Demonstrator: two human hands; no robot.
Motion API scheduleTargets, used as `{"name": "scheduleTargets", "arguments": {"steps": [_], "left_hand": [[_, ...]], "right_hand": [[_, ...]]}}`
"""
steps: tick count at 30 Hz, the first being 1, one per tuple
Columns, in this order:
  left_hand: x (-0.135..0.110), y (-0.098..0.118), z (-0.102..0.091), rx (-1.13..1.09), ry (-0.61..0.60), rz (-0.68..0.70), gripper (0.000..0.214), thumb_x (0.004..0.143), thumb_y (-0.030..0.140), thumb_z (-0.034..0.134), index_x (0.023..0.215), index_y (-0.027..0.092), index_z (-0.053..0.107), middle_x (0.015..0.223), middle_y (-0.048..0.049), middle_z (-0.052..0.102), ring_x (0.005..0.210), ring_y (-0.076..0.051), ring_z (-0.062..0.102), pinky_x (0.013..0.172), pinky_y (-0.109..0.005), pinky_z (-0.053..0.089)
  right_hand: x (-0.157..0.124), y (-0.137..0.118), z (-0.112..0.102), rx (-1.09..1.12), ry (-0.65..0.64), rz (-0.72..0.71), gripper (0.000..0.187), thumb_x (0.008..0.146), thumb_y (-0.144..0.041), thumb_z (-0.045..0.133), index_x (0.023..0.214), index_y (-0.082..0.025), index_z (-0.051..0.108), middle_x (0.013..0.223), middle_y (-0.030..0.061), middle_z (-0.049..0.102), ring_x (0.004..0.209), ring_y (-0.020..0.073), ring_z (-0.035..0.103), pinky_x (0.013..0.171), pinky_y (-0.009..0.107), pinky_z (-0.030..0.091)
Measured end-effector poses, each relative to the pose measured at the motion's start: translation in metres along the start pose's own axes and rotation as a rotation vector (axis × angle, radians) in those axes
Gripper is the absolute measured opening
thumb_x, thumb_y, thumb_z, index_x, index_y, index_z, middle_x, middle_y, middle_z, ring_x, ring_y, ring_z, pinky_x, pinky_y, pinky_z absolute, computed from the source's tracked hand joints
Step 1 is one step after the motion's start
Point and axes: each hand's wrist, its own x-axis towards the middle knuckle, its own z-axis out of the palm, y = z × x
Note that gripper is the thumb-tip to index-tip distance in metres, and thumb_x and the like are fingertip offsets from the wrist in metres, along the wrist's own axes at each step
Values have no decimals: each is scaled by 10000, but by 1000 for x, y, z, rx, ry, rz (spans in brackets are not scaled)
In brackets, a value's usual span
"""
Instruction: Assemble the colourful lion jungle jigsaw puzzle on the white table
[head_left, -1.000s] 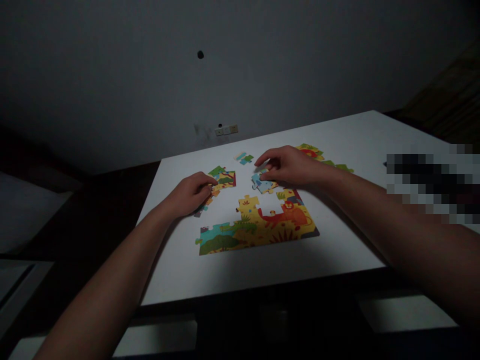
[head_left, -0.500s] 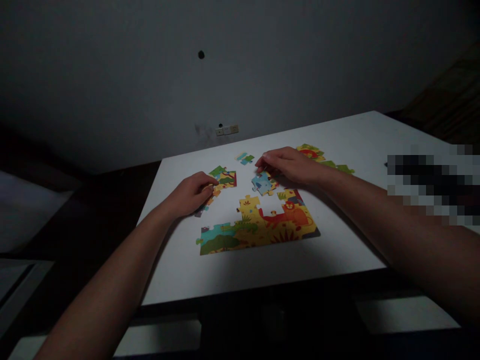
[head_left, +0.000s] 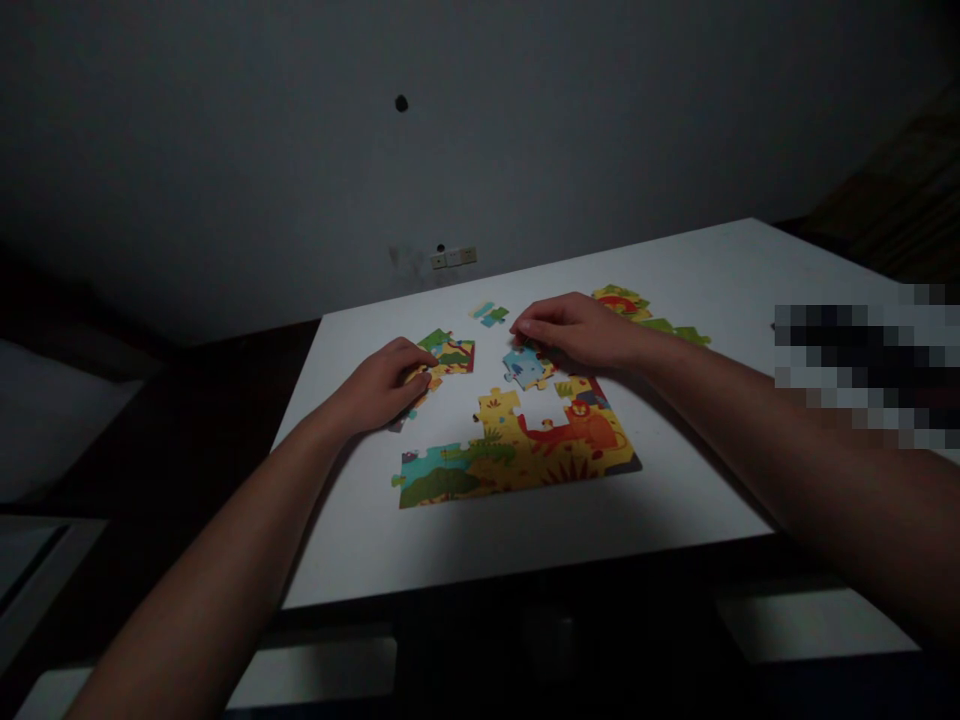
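Observation:
On the white table (head_left: pixel 352 560) lies a partly joined jigsaw puzzle (head_left: pixel 540 450) with an orange lion, green plants and a gap in its upper edge. My left hand (head_left: pixel 386 385) rests over loose puzzle pieces (head_left: pixel 454 352) at the left, thumb and index finger apart, partly covering them. My right hand (head_left: pixel 577 328) is above the puzzle, its thumb and fingers bent together; whatever they may hold is hidden. Just below its fingertips lies a light blue puzzle piece (head_left: pixel 527 367), with yellow pieces partly hidden beside it.
A blue and green puzzle piece (head_left: pixel 490 314) lies near the back edge. More pieces, red and yellow (head_left: pixel 621 300) and green (head_left: pixel 675 331), lie beyond my right wrist. A blurred-out dark object (head_left: pixel 862 350) is at the right. Behind the table stands a wall with sockets (head_left: pixel 454 259).
My left hand has shifted very slightly over the pieces at the left. My right hand stays almost in place, and the puzzle looks the same.

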Motion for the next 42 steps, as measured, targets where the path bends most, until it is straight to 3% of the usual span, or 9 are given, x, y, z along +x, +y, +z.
{"name": "scheduleTargets", "arguments": {"steps": [6, 10, 14, 18, 25, 30, 36, 42], "left_hand": [[0, 1, 0, -4, -3, -11, 376, 1043, 457, 636, 1262, 226, 838, 1278, -135, 760, 1174, -306, 757, 1119, -532, 615], [0, -2, 1, 5, -5, 7, 401, 1060, 466, 614, 1280, 208, 828, 1281, -143, 754, 1189, -315, 756, 1117, -543, 612], [0, -4, 2, 22, -7, 16, 415, 1076, 491, 593, 1287, 214, 819, 1276, -135, 749, 1189, -311, 750, 1110, -540, 612], [-1, -4, 2, 28, -7, 14, 415, 1078, 493, 595, 1299, 218, 813, 1284, -128, 743, 1188, -308, 749, 1114, -532, 610], [-1, -5, 2, 20, -6, 13, 417, 1070, 505, 601, 1283, 217, 815, 1289, -134, 739, 1171, -313, 747, 1094, -546, 619], [-1, -2, 1, 8, -5, 9, 407, 1059, 492, 612, 1274, 213, 816, 1277, -137, 733, 1172, -317, 748, 1111, -556, 615], [0, -2, 2, 1, -3, 7, 372, 1058, 457, 611, 1266, 225, 814, 1263, -132, 735, 1147, -299, 747, 1089, -545, 617], [0, -3, 2, -1, -9, 1, 395, 1050, 466, 614, 1278, 217, 819, 1268, -142, 732, 1143, -302, 750, 1088, -555, 621]], "right_hand": [[-1, -3, 1, -15, 6, 11, 384, 992, -677, 784, 1002, -304, 878, 957, 75, 849, 777, 260, 703, 702, 415, 570], [-1, -2, 1, 21, 3, 11, 273, 925, -522, 855, 1073, -295, 887, 1026, 88, 862, 830, 272, 731, 717, 410, 572], [-3, -5, -2, -45, -75, -5, 440, 765, -300, 920, 1200, -243, 891, 900, 61, 814, 731, 226, 681, 633, 353, 493], [-5, -6, -4, -79, -132, -13, 459, 752, -245, 913, 1210, -230, 901, 772, 18, 733, 632, 181, 597, 569, 332, 406], [2, 1, 5, 158, 97, -15, 333, 821, -435, 973, 1085, -254, 882, 832, 58, 778, 679, 218, 660, 585, 363, 525], [9, 4, 2, 108, 276, -103, 357, 845, -527, 966, 1042, -248, 863, 897, 75, 804, 818, 260, 723, 741, 418, 620], [18, 17, -7, -80, 565, -101, 221, 931, -436, 858, 1086, -279, 855, 1046, 108, 846, 946, 315, 760, 876, 498, 641], [22, 22, -13, -100, 711, -111, 253, 996, -469, 769, 1150, -277, 827, 1056, 111, 833, 993, 341, 772, 857, 507, 645]]}}
